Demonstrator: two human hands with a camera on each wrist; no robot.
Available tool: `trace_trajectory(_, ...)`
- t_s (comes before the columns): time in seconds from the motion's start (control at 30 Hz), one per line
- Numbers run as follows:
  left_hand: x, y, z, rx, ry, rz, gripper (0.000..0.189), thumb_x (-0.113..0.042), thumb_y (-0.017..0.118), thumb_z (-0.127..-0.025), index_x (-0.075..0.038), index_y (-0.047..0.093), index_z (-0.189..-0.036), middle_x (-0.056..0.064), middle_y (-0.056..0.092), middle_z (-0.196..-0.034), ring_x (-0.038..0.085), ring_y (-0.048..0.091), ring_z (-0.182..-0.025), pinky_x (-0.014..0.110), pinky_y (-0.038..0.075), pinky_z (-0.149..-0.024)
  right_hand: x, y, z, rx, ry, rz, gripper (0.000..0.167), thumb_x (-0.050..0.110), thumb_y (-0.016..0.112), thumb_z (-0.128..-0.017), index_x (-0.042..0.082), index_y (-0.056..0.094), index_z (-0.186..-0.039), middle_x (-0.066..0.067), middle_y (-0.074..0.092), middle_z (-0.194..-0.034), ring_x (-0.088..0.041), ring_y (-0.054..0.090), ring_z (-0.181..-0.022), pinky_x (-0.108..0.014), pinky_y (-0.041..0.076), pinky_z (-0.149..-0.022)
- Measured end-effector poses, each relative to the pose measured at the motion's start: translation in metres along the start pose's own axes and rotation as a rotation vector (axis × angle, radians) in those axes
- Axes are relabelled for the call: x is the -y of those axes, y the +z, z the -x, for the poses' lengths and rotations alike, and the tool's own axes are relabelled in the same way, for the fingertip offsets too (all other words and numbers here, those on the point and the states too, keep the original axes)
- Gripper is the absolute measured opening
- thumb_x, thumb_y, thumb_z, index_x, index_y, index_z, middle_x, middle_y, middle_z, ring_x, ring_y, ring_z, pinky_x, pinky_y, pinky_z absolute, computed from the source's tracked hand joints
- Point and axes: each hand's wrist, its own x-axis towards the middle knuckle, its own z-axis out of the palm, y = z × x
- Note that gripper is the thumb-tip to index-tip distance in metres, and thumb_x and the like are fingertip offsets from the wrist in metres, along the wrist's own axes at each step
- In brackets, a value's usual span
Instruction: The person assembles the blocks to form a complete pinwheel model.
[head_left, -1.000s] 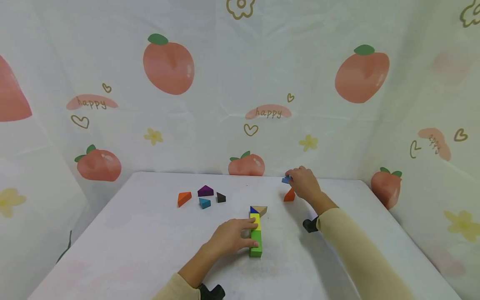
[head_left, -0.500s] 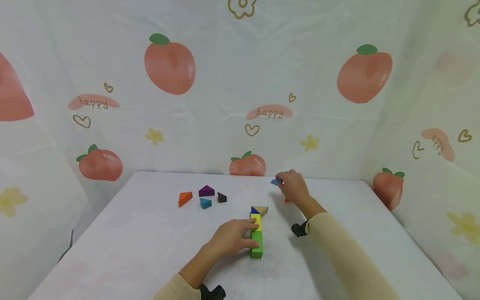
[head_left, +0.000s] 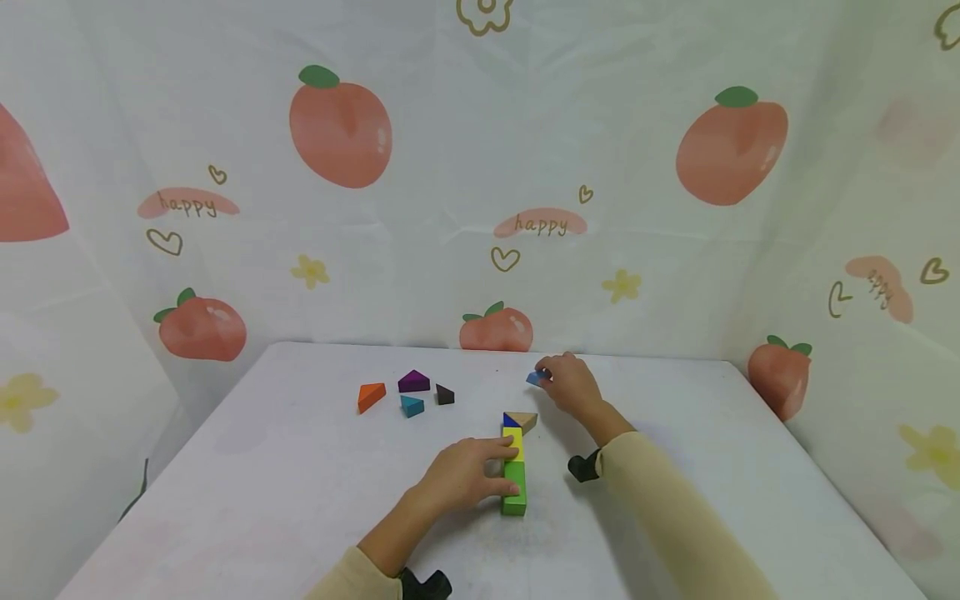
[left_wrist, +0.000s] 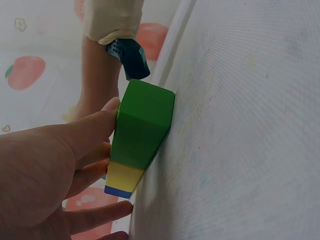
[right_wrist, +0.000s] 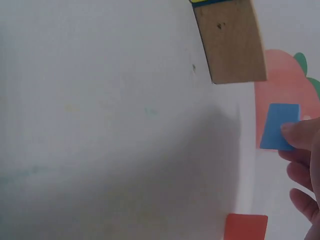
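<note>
In the head view my left hand [head_left: 457, 475] rests its fingers on a yellow block [head_left: 513, 432] and its thumb on a longer green block [head_left: 514, 505]. These stand end to end in a row. At the row's far end sit a dark blue triangular block [head_left: 508, 420] and a bare wood triangular block [head_left: 527, 420]. My right hand [head_left: 572, 388] pinches a light blue block [head_left: 535, 378] beyond the row. Seen from the right wrist, this block [right_wrist: 275, 127] is held between thumb and fingers, away from the wood block [right_wrist: 231, 42].
Loose blocks lie at the table's back left: orange [head_left: 371, 397], purple [head_left: 414, 383], teal [head_left: 412, 407] and dark grey [head_left: 445, 396]. A red-orange block [right_wrist: 246, 227] shows at the right wrist view's bottom edge; my right arm hides it from the head camera.
My right hand has carried the light blue block left and slightly nearer, past the red-orange block on the right. My left hand has stayed on the row.
</note>
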Motion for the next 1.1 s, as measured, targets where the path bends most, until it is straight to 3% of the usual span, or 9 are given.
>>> trace_trajectory(0.4,0.001,0.0,0.0,0.005,0.012,0.001,0.057,-0.053,0.073,-0.08,-0.03,0.064,-0.131,-0.013,0.054,-0.138,0.019,0.049,-0.128,0.047,0.045,-0.099,0.009,0.008,-0.001,0.058,-0.054,-0.005,0.018,0.012,0.071,-0.088,0.011,0.072,-0.107,-0.002,0.067,-0.091,-0.02,0.055,-0.085,-0.036,0.05,-0.079)
trace_trajectory(0.7,0.001,0.0,0.0,0.003,0.007,-0.001,0.057,-0.054,0.073,-0.08,-0.03,0.064,-0.13,-0.013,0.055,-0.137,0.019,0.05,-0.128,0.047,0.045,-0.099,0.013,0.011,-0.003,0.143,0.013,-0.023,0.022,0.017,0.071,-0.09,0.014,0.071,-0.111,-0.001,0.063,-0.09,-0.018,0.053,-0.086,-0.034,0.052,-0.081)
trace_trajectory(1.1,0.0,0.0,0.0,0.002,0.01,-0.013,0.057,-0.053,0.073,-0.08,-0.028,0.064,-0.131,-0.013,0.055,-0.137,0.019,0.05,-0.128,0.047,0.045,-0.099,0.017,0.014,-0.004,0.171,0.034,-0.053,0.022,0.018,0.071,-0.09,0.014,0.071,-0.112,0.0,0.061,-0.089,-0.017,0.052,-0.085,-0.032,0.051,-0.078)
